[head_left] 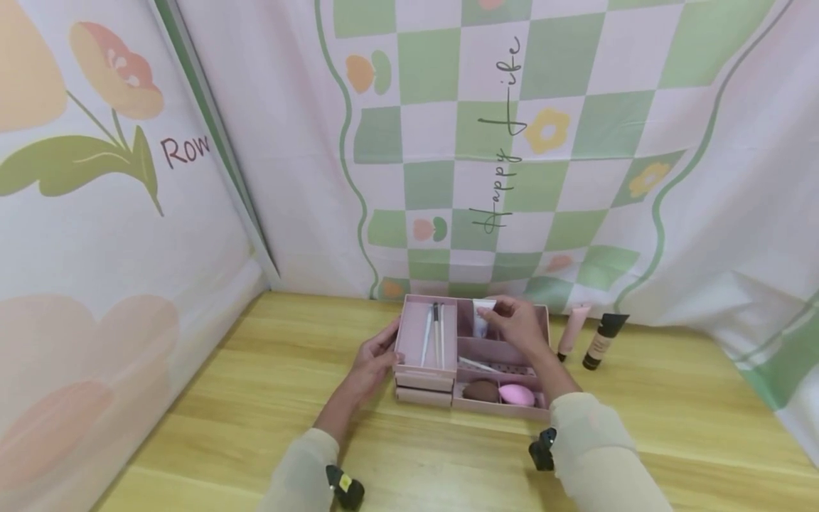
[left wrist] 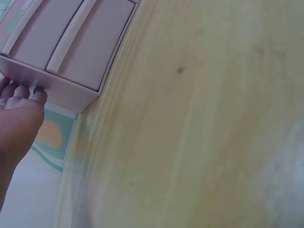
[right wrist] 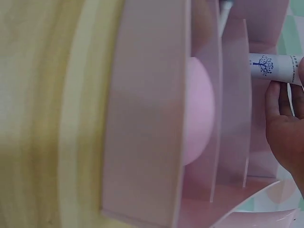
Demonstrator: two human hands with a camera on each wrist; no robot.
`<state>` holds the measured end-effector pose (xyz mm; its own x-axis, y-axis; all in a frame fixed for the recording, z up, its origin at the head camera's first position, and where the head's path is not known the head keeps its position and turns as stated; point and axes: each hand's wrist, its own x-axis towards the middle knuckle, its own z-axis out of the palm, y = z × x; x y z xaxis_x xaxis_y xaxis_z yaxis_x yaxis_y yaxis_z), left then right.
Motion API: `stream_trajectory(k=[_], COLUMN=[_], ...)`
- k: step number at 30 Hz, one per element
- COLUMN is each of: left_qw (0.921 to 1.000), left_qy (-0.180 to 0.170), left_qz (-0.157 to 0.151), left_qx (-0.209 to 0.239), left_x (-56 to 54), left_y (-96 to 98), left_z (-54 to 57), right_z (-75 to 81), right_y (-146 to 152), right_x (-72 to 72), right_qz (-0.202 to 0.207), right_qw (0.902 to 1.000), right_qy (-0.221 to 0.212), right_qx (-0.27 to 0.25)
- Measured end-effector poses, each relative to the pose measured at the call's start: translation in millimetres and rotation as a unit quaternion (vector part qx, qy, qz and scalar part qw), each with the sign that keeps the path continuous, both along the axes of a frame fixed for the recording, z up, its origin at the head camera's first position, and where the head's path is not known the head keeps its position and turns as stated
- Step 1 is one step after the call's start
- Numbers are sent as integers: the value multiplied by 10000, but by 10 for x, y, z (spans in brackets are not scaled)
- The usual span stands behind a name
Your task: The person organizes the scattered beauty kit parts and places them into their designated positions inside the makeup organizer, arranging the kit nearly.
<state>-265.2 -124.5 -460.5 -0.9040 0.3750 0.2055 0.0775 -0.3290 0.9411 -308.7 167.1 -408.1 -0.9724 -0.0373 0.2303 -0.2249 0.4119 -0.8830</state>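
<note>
My right hand [head_left: 517,326] pinches a white squeeze tube [head_left: 481,318] over the back compartment of a pink desk organizer [head_left: 425,396]. In the right wrist view a blue tree print shows on the tube [right wrist: 266,65], its far end hidden by the fingers. At the organizer's left side, my left hand [head_left: 371,364] holds the box, thumb at the upper rim and fingers along the side wall. The left wrist view has bent fingertips of that hand [left wrist: 21,107] against the wall beside two drawer fronts [left wrist: 90,47].
Slim brushes [head_left: 437,334] lie in the organizer's top left tray. A brown sponge [head_left: 481,390] and a pink sponge [head_left: 517,395] sit in the front compartments, a white stick [head_left: 476,364] in the middle one. Right of it stand a pink tube [head_left: 574,331] and a black-capped beige tube [head_left: 601,345].
</note>
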Motion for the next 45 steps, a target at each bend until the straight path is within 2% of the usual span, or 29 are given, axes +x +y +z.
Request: stream_trajectory(k=[4, 9, 20, 26, 30, 34, 39, 45], left_qw=[10000, 10000, 10000, 9999, 9999, 9999, 9999, 10000], left_qy=[19, 22, 26, 76, 98, 100, 96, 88], left_qz=[0, -35, 26, -45, -76, -76, -59, -24], left_qx=[23, 47, 27, 49, 56, 49, 21, -9], left_x=[1, -6, -11, -13, -7, -9, -9, -8], left_y=[1, -3, 12, 10, 5, 4, 0, 3], left_z=[-4, -5, -4, -13, -13, -17, -23, -16], right_z=[-27, -33, 6, 17, 37, 60, 83, 151], right_y=[18, 36, 71, 80, 99, 140, 208, 300], right_x=[17, 23, 31, 55, 74, 89, 110, 171], right_qz=[-37, 121, 251, 309, 226, 254, 348, 240], right_qw=[9998, 9994, 9991, 9983, 9978, 9953, 9942, 9983], right_qy=[-104, -165, -237, -215, -405, -507, -133, 344], right_qx=[-154, -286, -227, -438, -464, -786, -1006, -414])
